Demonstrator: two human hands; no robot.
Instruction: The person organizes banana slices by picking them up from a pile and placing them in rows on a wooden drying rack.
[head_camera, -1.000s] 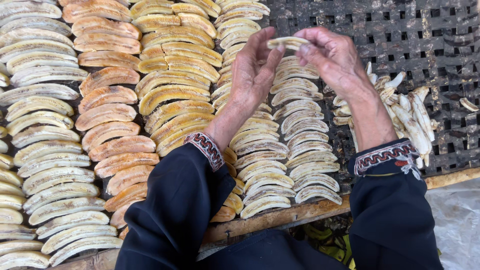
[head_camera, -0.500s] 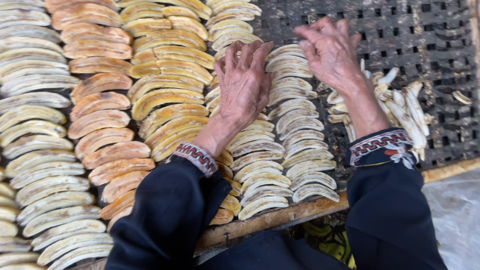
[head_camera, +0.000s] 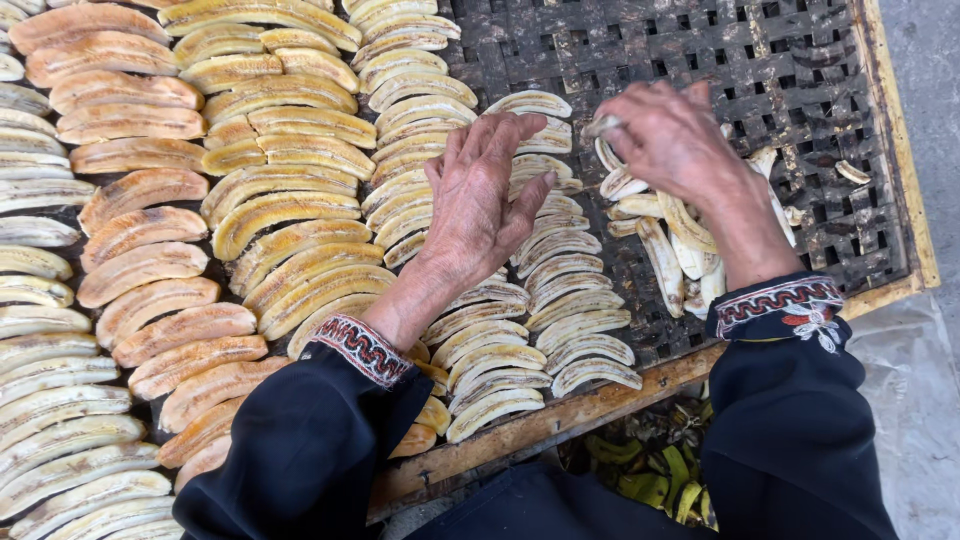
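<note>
We see peeled banana slices (head_camera: 520, 320) in neat rows on a dark woven rack (head_camera: 700, 50) with a wooden frame, grey floor beyond. Our left hand (head_camera: 480, 205) rests flat and open on them; our right hand (head_camera: 675, 140) pinches one slice (head_camera: 603, 125) above a loose pile (head_camera: 670, 240).

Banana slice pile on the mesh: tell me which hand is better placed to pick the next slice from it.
Right. The right hand sits directly over the loose pile of banana slices, fingers curled at its top edge. The left hand lies flat on the laid-out rows, farther from it.
</note>
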